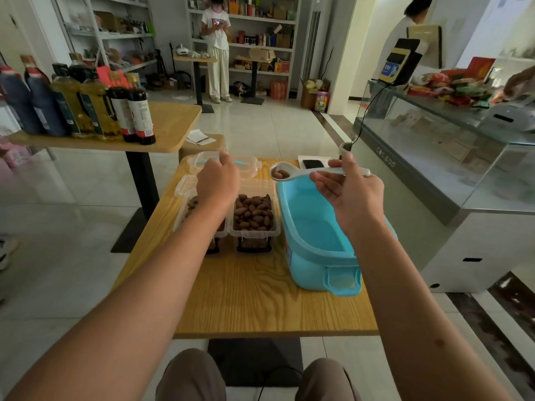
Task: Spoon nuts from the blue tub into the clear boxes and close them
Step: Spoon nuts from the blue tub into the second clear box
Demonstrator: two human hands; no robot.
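On the wooden table [246, 299], the blue tub [318, 235] sits at 3 o'clock of two clear boxes [254, 218] holding nuts, above which the right hand [351, 195] pinches a white spoon [304, 172] lying crosswise, bowl toward 9 o'clock carrying nuts, while the left hand [217, 180] grips a lid [223, 164] at 12 o'clock.

A small shop: a glass display counter [434, 157] with stocked shelves [260, 33] beyond it and bottled oils and sauces [86, 105] left of it.
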